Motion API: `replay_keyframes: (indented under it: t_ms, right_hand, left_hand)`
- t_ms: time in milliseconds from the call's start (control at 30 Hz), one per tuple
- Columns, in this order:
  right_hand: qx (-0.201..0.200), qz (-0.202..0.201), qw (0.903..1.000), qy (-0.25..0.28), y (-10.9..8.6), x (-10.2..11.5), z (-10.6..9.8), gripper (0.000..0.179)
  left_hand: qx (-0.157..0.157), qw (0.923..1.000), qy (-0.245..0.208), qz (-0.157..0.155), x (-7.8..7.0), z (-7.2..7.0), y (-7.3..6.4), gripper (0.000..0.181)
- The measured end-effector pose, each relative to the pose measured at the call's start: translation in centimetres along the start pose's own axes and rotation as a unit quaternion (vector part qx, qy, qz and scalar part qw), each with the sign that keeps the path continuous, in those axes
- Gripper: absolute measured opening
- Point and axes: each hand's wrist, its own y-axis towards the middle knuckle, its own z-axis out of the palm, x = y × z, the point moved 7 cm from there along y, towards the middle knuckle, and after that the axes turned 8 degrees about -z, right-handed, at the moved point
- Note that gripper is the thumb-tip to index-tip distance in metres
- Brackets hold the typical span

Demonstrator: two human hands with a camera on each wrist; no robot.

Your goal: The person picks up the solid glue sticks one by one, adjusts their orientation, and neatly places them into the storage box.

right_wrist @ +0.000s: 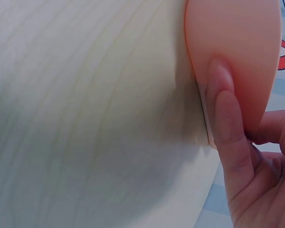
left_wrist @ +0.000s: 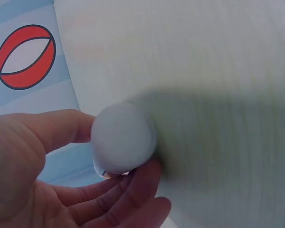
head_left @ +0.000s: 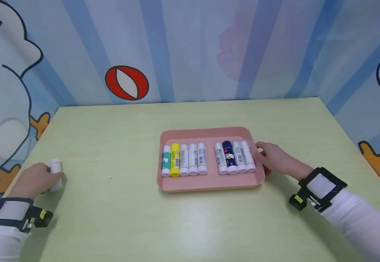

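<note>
A pink tray [head_left: 209, 185] lies on the table with two groups of glue sticks in it. The left group has a green-labelled glue stick [head_left: 166, 161], a yellow one [head_left: 175, 160] and several white ones; a dark blue one [head_left: 230, 157] lies among the white ones on the right. At the table's left side, my left hand [head_left: 34, 180] holds a white glue stick [head_left: 56, 166] between thumb and fingers, its round end [left_wrist: 123, 137] facing the left wrist camera. My right hand [head_left: 276, 158] grips the tray's right end, fingertips against its outer wall [right_wrist: 237, 38].
The pale wooden table [head_left: 111, 218] ends at a blue striped backdrop [head_left: 196, 51] behind it. Printed cartoon figures and a red-and-white ball [head_left: 126, 83] decorate the backdrop. Both wrists carry a strapped camera [head_left: 42, 218].
</note>
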Motion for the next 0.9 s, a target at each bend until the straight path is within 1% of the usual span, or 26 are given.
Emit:
replay_keyframes:
  t_ms: [167,333,400,467,600,733,833,900]
  right_hand:
    - [0.001,0.005,1.0,-0.001,0.1,0.1,0.0,0.037]
    - [0.003,0.002,1.0,-0.002,0.2,0.3,0.0,0.037]
    - [0.006,0.0,1.0,-0.005,0.3,0.5,0.0,0.037]
    - [0.01,-0.001,0.9999,-0.009,0.4,0.6,0.0,0.037]
    - [0.019,0.0,0.9997,-0.016,0.5,0.7,-0.1,0.038]
    - [0.024,0.004,0.9994,-0.025,0.5,0.9,-0.5,0.038]
    - [0.011,0.003,0.9984,-0.055,0.3,1.4,-1.4,0.038]
    - [-0.009,-0.007,0.996,-0.089,0.2,2.0,-2.4,0.037]
  left_hand:
    - [-0.001,1.0,-0.001,-0.003,0.0,-0.1,-0.2,0.052]
    - [-0.002,0.9997,-0.015,-0.018,-0.1,-0.1,0.2,0.063]
    - [-0.009,0.9996,-0.022,-0.017,-0.3,0.0,0.4,0.066]
    - [-0.018,0.9994,-0.029,-0.007,-0.7,0.0,0.4,0.067]
    - [-0.041,0.9976,-0.042,0.035,-2.3,-0.1,0.1,0.067]
    - [-0.066,0.9929,-0.055,0.082,-4.7,-0.3,-0.5,0.064]
    - [-0.078,0.9894,-0.056,0.109,-6.9,-0.5,-1.1,0.062]
    - [-0.086,0.9874,-0.05,0.123,-8.4,-0.6,-1.6,0.059]
